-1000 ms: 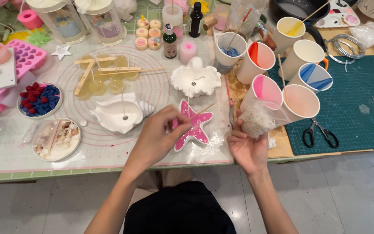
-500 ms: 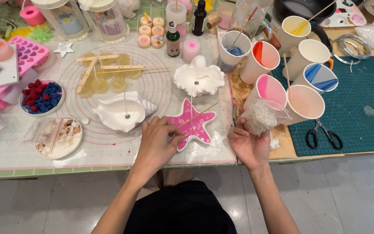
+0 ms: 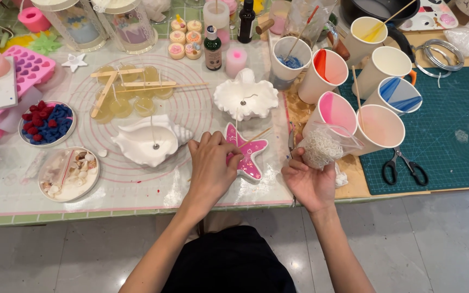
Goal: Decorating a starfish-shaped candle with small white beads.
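Note:
My left hand (image 3: pixel 211 165) rests over the left side of a starfish-shaped dish (image 3: pixel 249 153) filled with pink wax, fingers pinched at its edge. A wooden stick (image 3: pixel 254 137) lies across the dish, with a thin wick standing up by it. My right hand (image 3: pixel 305 182) holds a small clear bag of white flakes (image 3: pixel 324 145) upright just right of the dish. What the left fingertips pinch is too small to tell.
A white conch-shaped dish (image 3: pixel 146 142) and a white clam-shaped dish (image 3: pixel 245 97) hold wicks. Several paper cups (image 3: pixel 378 127) with coloured wax stand at right. Black scissors (image 3: pixel 403 165) lie on the green cutting mat (image 3: pixel 451 135). Bowls of berries (image 3: pixel 46 122) and shells (image 3: pixel 69 173) sit left.
My left hand has lowered from above the starfish dish onto its left side. The right hand with the bag has barely shifted.

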